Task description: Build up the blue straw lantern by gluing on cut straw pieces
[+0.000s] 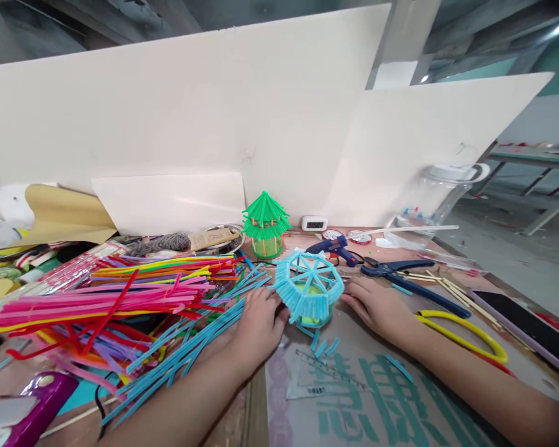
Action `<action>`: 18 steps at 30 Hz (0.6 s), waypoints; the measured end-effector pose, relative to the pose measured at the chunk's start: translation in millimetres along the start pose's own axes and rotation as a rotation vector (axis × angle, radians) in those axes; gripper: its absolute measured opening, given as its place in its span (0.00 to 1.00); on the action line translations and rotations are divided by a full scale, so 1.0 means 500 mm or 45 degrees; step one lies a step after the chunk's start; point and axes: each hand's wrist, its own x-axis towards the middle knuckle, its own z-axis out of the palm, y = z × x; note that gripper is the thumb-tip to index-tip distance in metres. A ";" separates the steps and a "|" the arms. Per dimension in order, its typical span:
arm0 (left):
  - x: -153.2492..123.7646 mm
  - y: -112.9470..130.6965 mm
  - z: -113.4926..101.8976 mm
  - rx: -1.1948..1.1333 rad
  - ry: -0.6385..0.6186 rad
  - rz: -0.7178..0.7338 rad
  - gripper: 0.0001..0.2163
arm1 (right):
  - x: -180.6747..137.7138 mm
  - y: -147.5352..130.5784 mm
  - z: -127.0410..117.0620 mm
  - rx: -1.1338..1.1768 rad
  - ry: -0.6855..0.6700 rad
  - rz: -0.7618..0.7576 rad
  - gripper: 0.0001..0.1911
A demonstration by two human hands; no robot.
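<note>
Between left hand (259, 320) and right hand (375, 305) | blue-roofed model (310, 302)

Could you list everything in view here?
Blue model: one, light blue, centre
Green model: one, mostly green, behind it
Fuzzy stems: many, multicoloured, left
Glue gun: one, dark blue, mid-back
Cutter: one, dark blue, right
Looped handle: one, yellow, right
Phone: one, black screen, far right
Wooden sticks: several, pale, right
Clock: one, white, back
Jug: one, clear, back right
Yarn: one bundle, grey, back left
Boards: at least two, white, back
Purple tool: one, purple, front left
Clutter: uncountable, mixed, mostly left
Left hand: one, bare, beside blue model
Right hand: one, bare, beside blue model
</note>
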 end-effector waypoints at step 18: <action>0.004 0.006 -0.009 0.144 0.025 0.093 0.07 | -0.011 0.005 -0.012 -0.032 0.065 -0.031 0.14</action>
